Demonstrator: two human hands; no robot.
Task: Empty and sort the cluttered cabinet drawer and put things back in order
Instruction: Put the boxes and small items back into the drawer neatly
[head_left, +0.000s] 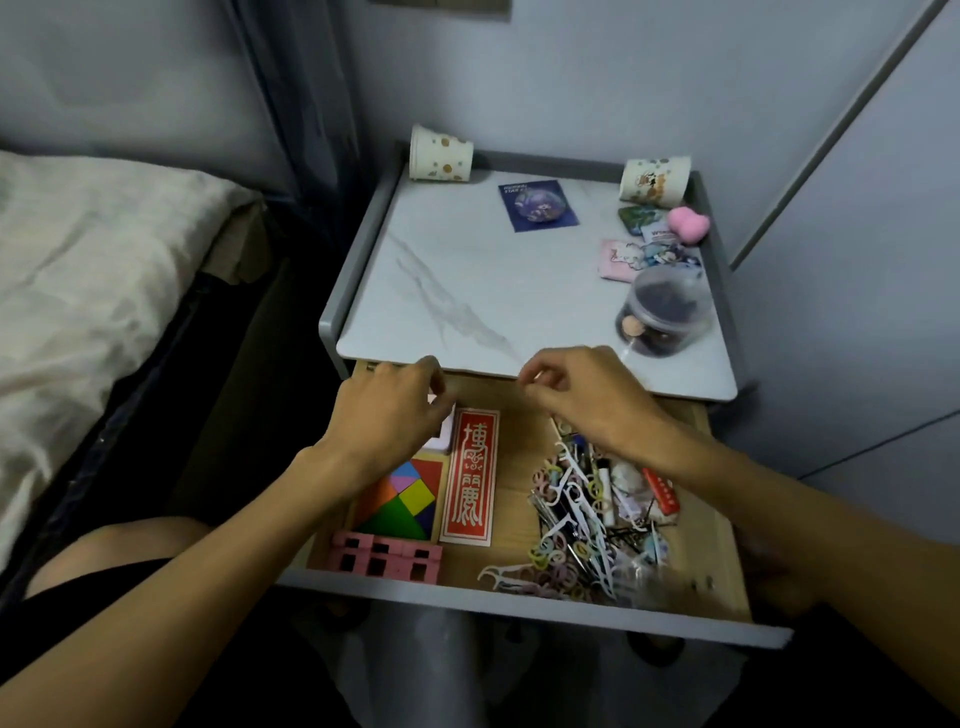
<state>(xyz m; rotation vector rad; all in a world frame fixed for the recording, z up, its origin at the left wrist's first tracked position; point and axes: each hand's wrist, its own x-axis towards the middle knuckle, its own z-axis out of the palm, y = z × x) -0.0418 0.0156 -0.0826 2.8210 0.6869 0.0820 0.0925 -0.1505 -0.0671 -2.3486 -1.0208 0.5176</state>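
Both hands reach to the back edge of the open drawer (519, 605). The left hand (395, 415) curls over a pink box (445, 434) in the back left corner, probably to line it up. The right hand (582, 400) is curled too. I cannot tell whether either grips. Floss picks (571, 519) clutter the right side.

The red card (469, 475) in the drawer (517, 457), at six o'clock, bears a column of white Chinese characters. The blue card (537, 205), near twelve o'clock, has white letters, too blurred to read.
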